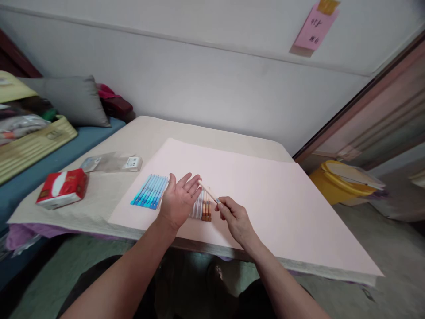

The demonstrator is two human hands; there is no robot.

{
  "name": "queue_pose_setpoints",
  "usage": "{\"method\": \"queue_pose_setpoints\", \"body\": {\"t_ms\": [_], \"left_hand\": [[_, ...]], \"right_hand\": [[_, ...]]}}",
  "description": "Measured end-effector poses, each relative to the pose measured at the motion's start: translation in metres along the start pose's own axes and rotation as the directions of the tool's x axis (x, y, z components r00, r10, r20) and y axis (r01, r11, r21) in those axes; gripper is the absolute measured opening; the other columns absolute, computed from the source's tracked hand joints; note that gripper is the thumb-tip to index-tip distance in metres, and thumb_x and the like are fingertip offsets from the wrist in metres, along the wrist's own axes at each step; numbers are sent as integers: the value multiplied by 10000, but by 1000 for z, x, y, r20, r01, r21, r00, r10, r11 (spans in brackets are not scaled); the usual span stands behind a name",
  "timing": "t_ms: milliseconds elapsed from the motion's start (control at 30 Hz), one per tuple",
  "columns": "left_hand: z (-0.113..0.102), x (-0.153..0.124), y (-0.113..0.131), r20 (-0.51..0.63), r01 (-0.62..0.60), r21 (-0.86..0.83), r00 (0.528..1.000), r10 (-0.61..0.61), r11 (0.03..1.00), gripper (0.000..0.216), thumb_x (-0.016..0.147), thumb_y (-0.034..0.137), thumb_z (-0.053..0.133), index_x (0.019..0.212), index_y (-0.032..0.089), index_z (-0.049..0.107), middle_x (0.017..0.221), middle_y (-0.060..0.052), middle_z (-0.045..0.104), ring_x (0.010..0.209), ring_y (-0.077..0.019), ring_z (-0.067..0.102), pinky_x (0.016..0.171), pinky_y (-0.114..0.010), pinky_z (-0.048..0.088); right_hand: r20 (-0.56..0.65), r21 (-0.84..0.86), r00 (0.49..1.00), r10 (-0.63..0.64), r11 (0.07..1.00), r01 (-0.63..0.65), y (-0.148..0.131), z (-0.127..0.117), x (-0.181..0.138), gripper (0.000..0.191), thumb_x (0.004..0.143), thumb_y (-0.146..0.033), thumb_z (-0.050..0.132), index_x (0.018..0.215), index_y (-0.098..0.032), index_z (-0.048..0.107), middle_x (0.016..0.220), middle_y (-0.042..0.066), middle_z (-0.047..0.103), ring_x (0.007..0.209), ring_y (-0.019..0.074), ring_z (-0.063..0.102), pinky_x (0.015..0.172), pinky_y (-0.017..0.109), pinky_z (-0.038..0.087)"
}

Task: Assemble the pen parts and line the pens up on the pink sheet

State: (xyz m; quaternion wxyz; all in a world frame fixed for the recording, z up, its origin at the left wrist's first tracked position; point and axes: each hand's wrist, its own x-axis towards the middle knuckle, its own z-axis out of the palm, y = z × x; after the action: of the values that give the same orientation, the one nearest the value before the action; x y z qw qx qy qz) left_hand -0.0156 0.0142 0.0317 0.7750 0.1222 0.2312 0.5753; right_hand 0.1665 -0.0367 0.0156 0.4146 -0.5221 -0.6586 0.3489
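Observation:
A slim cream-coloured pen (209,192) is pinched at its lower end by my right hand (233,217); its far tip points up and left. Beside that tip, my left hand (181,199) is open, palm up, with the fingers spread. I cannot tell whether the tip touches the left fingers. Left of my left hand lies a neat row of blue pens (150,191) on the pink sheet (265,195). Under and between my hands is a second row of pens with orange-brown ends (206,212) and paler ones next to them, partly hidden by my left hand.
On the cloth-covered table (99,190) are a red tissue pack (62,188) and a clear plastic sleeve (111,163). A bench with a grey pillow (75,99) stands left. A yellow bucket (345,184) stands right, and a white wall (199,84) behind.

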Motion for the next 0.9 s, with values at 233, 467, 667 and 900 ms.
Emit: {"method": "queue_pose_setpoints", "body": {"t_ms": [233,467,667,900], "left_hand": [[-1,2,3,-11,-37,50,999,37,998,581,813,614,413,1154,163,547,1319,-158,511,1216,-254,479,972,-378,421],[2,2,2,-50,-57,82,997,61,995,593,806,624,407,1180,180,529,1268,-172,548,1202,-263,492,959,-392,420],[2,2,-1,-41,-71,92,996,75,993,615,802,621,418,1216,172,495,1275,-189,535,1198,-266,495,981,-397,391],[3,1,-4,-19,-106,132,994,109,986,600,814,603,418,1241,185,469,1243,-185,562,1173,-259,519,1002,-401,355]], "right_hand": [[-1,-195,994,-112,975,110,-7,-4,-3,211,889,-258,467,987,-188,640,875,37,664,753,148,584,655,234,430],[-1,-287,985,-171,944,163,-8,-4,-5,217,875,-226,470,987,-195,653,884,46,688,742,158,614,654,251,455],[8,-310,982,-190,933,183,-11,-3,-5,208,877,-224,475,979,-186,653,892,49,691,760,156,621,662,247,458],[24,-317,981,-191,929,189,-13,-1,-5,201,878,-230,473,968,-186,648,885,50,692,760,158,623,647,245,459]]}}
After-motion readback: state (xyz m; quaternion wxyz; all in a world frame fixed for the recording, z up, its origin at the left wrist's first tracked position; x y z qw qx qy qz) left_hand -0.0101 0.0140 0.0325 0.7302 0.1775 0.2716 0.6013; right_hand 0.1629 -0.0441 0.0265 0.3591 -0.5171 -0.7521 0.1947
